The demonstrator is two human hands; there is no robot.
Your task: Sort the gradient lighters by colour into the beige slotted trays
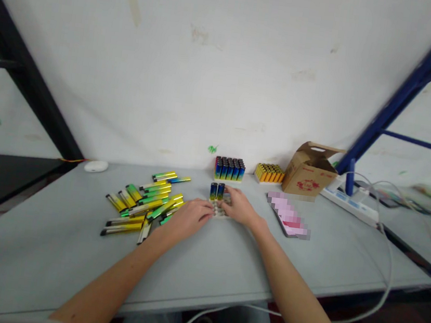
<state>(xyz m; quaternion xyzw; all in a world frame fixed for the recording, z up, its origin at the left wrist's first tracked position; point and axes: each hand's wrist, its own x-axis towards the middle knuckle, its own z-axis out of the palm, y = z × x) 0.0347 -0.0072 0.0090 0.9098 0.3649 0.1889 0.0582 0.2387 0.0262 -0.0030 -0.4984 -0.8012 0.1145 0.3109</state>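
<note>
The left hand (188,218) is laid against the white tray (218,210), and the right hand (241,207) is cupped narrowly over it; no grip can be told. Two blue lighters (214,190) are stood in the tray. Loose green lighters (143,202) are scattered leftward; a full rack (229,169) is placed behind.

The loose slim sticks (155,197) have a glossy, smooth finish in yellow and green, and the upright blue cylinders (229,169) shine the same way. The pale moulded tray (217,210) looks like matt plastic. The tabletop (194,269) is smooth, matt grey, probably plastic. The open box (308,174) is plain brown cardboard, matt and slightly fibrous. The power strip (351,205) is smooth white plastic, and the cable (389,266) has a soft, rubbery white sheath. The blue frame bar (413,86) looks like painted metal, while the white wall (227,68) is matt and scuffed.
</note>
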